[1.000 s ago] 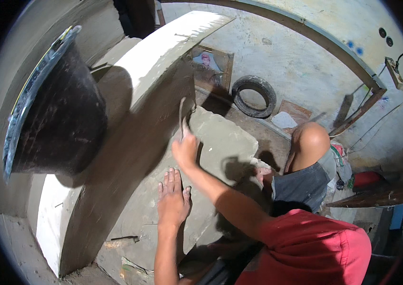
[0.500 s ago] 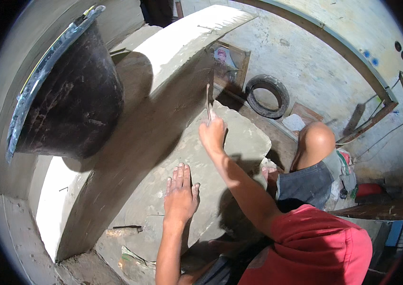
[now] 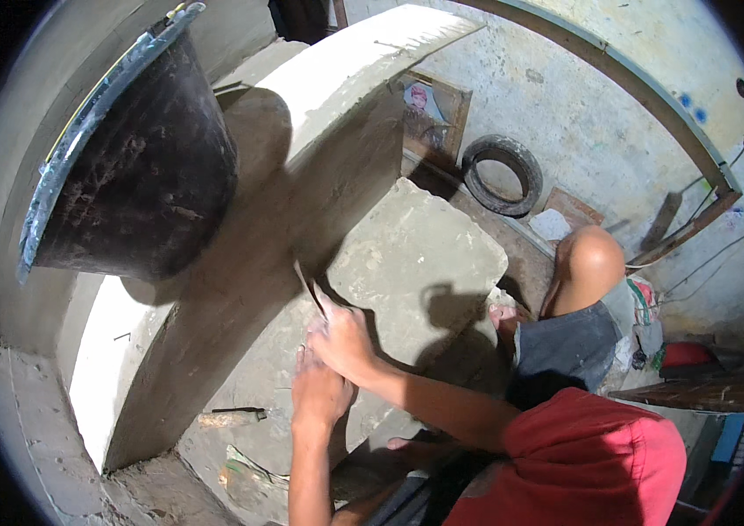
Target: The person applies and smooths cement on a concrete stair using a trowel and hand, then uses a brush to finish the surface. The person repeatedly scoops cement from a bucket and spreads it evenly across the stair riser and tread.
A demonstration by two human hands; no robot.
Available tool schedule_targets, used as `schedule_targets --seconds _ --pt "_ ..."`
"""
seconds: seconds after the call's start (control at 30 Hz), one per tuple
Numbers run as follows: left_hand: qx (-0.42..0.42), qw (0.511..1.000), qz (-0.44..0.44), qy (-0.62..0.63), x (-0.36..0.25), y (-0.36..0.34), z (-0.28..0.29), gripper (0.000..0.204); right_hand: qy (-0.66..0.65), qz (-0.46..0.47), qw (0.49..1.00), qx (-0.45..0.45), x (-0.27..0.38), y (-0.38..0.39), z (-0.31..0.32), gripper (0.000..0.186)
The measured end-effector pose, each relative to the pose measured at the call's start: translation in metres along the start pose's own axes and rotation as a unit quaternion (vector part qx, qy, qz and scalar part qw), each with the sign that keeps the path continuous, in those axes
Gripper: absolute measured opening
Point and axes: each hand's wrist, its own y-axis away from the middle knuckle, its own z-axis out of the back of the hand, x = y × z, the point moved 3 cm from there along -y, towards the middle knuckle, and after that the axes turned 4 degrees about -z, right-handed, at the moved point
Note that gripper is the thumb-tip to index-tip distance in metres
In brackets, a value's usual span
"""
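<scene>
A trowel (image 3: 305, 279) with a thin blade, seen nearly edge-on, is gripped in my right hand (image 3: 341, 340). Its tip points up and left, close to the foot of a curved plastered wall (image 3: 214, 337). My left hand (image 3: 319, 392) lies flat on a grey cement-covered slab (image 3: 429, 241). The right hand crosses just over the left fingertips and partly hides them; whether the two touch I cannot tell. Near my left wrist, a second tool with a pale handle (image 3: 223, 419) rests on the slab.
A large black bucket (image 3: 140, 175) stands tilted in view on the wall's ledge at left. A black tyre (image 3: 503, 175) and a framed picture (image 3: 433, 114) lean by the far wall. My bare knee (image 3: 591, 263) is at right. A crumpled scrap (image 3: 249, 469) lies at the lower left.
My right hand has swept the trowel back from the slab's far corner, down and left, to my left hand. The left hand stays on the slab, shifted slightly nearer.
</scene>
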Motion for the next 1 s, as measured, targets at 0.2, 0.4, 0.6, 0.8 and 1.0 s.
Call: schedule_targets --seconds 0.2,0.4,0.6,0.8,1.0 --pt "-0.133 0.989 -0.031 0.05 -0.004 0.002 -0.008 0.073 0.074 -0.085 0.96 -0.256 -0.024 -0.069 0.112 0.053" --pt "-0.14 0.988 -0.031 0.049 -0.001 0.006 -0.012 0.073 0.077 -0.037 0.962 -0.259 0.003 -0.11 0.113 0.072" --pt "-0.016 0.992 0.024 0.126 0.003 0.012 -0.006 0.073 0.08 0.152 0.982 -0.079 0.04 0.005 0.001 0.088" --pt "-0.096 0.993 -0.027 0.062 0.002 0.01 -0.009 0.072 0.089 -0.028 0.989 -0.118 0.02 -0.021 0.089 0.071" --pt "-0.135 0.988 -0.028 0.069 0.005 0.011 -0.022 0.072 0.112 0.116 0.928 -0.336 0.055 -0.112 0.152 0.064"
